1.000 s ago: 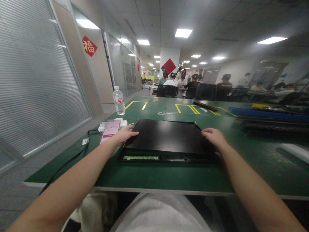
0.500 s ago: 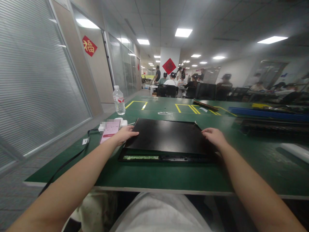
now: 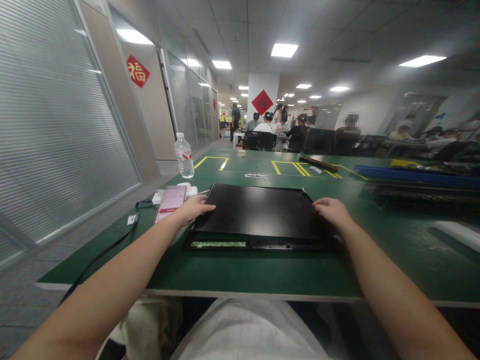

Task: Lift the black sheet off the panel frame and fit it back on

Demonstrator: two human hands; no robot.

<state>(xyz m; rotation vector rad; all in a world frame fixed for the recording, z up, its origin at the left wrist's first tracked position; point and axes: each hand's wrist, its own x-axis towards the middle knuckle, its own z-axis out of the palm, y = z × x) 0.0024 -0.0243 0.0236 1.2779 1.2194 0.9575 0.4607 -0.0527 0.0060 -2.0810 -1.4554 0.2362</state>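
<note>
A glossy black flat panel (image 3: 258, 210), like a display panel, lies on a black frame (image 3: 292, 246) in front of me. Its near edge sits back from the frame's near side, so a green circuit board strip (image 3: 219, 244) shows there. My left hand (image 3: 193, 210) grips the panel's left edge, thumb on top and the other fingers partly hidden at the side. At the right edge, my right hand (image 3: 332, 211) is closed with thumb and fingers pinching the panel. A small light tab (image 3: 304, 190) sticks up at the far right corner.
Left of the panel are a phone (image 3: 171, 204), a white charger (image 3: 190, 190), a black cable (image 3: 108, 249) and a water bottle (image 3: 183, 157). Far right lie a dark strip (image 3: 318, 164), a blue tray (image 3: 408, 175) and a white bar (image 3: 459, 235). Several people sit behind.
Both hands and the panel stay practically where they were. In the background, a standing person has shifted to the left.
</note>
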